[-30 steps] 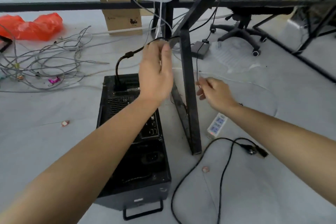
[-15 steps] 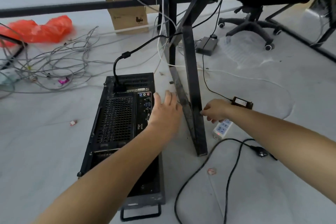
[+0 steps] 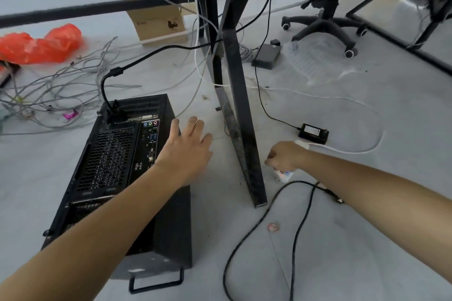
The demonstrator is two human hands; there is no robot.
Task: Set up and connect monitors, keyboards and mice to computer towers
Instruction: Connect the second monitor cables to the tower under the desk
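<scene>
The computer tower (image 3: 117,178) lies on the floor with its rear port panel facing up. A black video cable (image 3: 137,61) is plugged in at the tower's far end and runs away behind it. Just right of the tower a black desk leg (image 3: 239,117) slants down to the floor, standing between the two hands. Right of the tower beyond that leg are a white power strip (image 3: 283,175), a small black power adapter (image 3: 314,132) and a looping black power cord (image 3: 256,227). Far left of the tower are a tangle of grey cables (image 3: 56,90) and a red plastic bag (image 3: 41,44); behind it stand a cardboard box (image 3: 156,17) and an office chair (image 3: 325,22).

The left hand (image 3: 188,151) is spread flat, fingers straight, over the tower's right edge beside the ports, holding nothing. The right hand (image 3: 285,156) is curled downward over the power strip and hides most of it; whether it grips anything cannot be told.
</scene>
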